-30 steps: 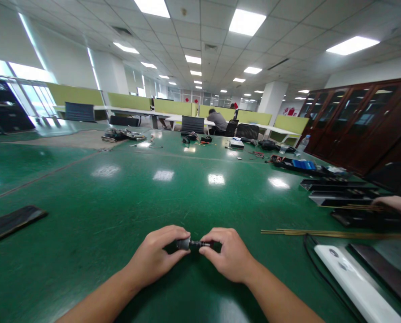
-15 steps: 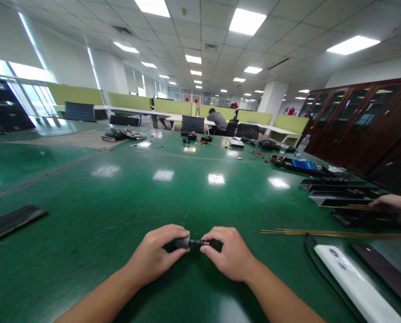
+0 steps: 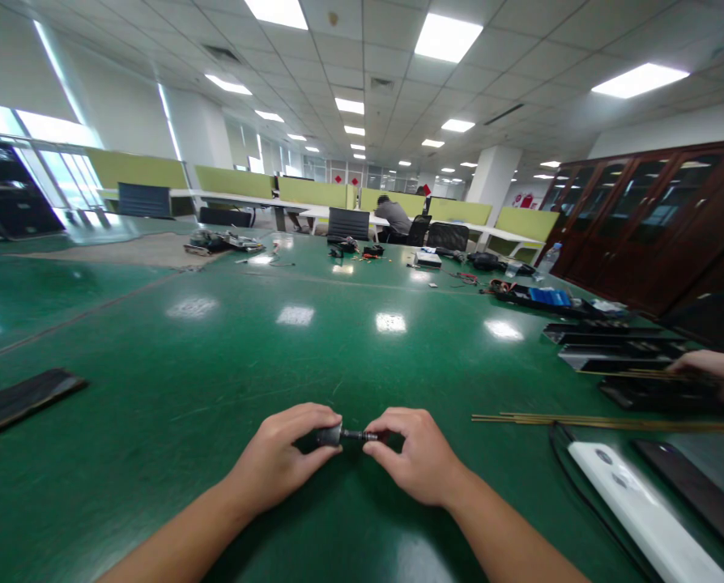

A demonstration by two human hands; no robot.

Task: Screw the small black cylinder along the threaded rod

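Observation:
Between my hands, just above or on the green table, lies a small dark cylindrical part with a thin ridged shaft, held level. My left hand pinches its thick dark body between thumb and fingers. At the other end, my right hand has thumb and index finger closed on the tip of the shaft. Its exact kind I cannot make out.
Thin brass-coloured rods lie to the right, near a white phone and a dark phone-like slab. Another person's hand holds rods beside black metal channels. A dark flat bar lies left.
Hardly anything differs. My hands keep the same grip on the part, and the other person's hand at the right has shifted very slightly.

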